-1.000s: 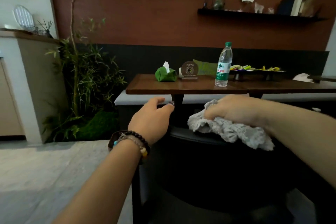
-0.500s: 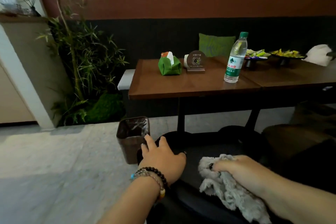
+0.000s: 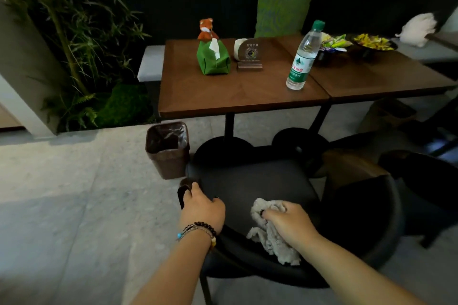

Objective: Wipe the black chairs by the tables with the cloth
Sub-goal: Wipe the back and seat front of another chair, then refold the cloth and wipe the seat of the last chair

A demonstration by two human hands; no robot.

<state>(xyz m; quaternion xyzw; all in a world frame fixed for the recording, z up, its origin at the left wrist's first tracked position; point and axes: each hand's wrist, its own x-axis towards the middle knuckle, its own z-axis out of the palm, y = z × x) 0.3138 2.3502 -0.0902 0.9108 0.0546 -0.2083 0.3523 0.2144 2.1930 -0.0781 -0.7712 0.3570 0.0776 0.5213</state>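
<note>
Chair seat (image 3: 247, 181): black, smooth, matt, leather-like upholstery.
Cloth (image 3: 270, 238): grey, shaggy terry fabric.
Table (image 3: 238, 91): brown wood grain, satin sheen.
Bottle (image 3: 303, 57): clear glossy plastic, paper-look label.
Bin (image 3: 168, 151): brown plastic, shiny film liner.
Floor (image 3: 62, 193): pale speckled stone, matt.

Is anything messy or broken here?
Nothing looks broken or spilled. The water bottle stands upright on the table, and the bin sits upright on the floor. The right hand presses the cloth on the black chair.
</note>
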